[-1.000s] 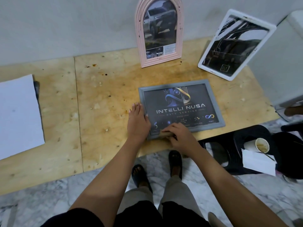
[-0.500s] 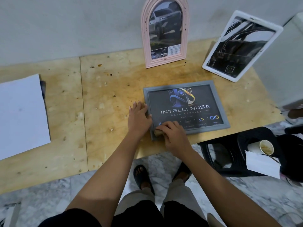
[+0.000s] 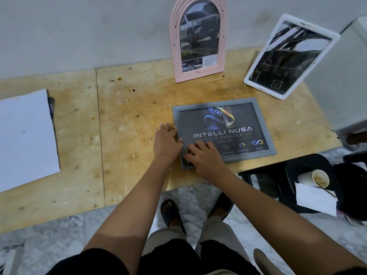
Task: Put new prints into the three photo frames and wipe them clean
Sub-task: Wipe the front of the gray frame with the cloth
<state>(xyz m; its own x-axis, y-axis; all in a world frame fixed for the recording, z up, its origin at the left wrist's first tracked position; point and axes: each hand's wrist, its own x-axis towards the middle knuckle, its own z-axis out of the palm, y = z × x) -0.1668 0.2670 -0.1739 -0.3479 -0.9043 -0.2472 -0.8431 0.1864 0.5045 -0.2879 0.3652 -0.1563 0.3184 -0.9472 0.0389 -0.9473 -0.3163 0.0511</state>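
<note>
A grey photo frame (image 3: 265, 126) lies flat on the wooden table (image 3: 129, 135) and holds a dark "INTELLI NUSA" print. My left hand (image 3: 166, 141) lies flat with fingers extended against the frame's left edge. Over the lower left corner of the glass, my right hand (image 3: 204, 157) presses down with curled fingers. Whatever may be under that palm is hidden. A pink arched frame (image 3: 198, 36) with a car print stands against the wall. A white frame (image 3: 290, 56) with a dark print leans at the back right.
A large white sheet (image 3: 25, 135) lies on the table's left part. Past the table's right front corner stands a black stool (image 3: 294, 171) with a used paper cup (image 3: 317, 178) and a white paper (image 3: 315, 197). A pale box (image 3: 341, 76) stands at the right.
My right hand has slid from the frame's lower edge up onto the glass. My left hand stays at the frame's left edge.
</note>
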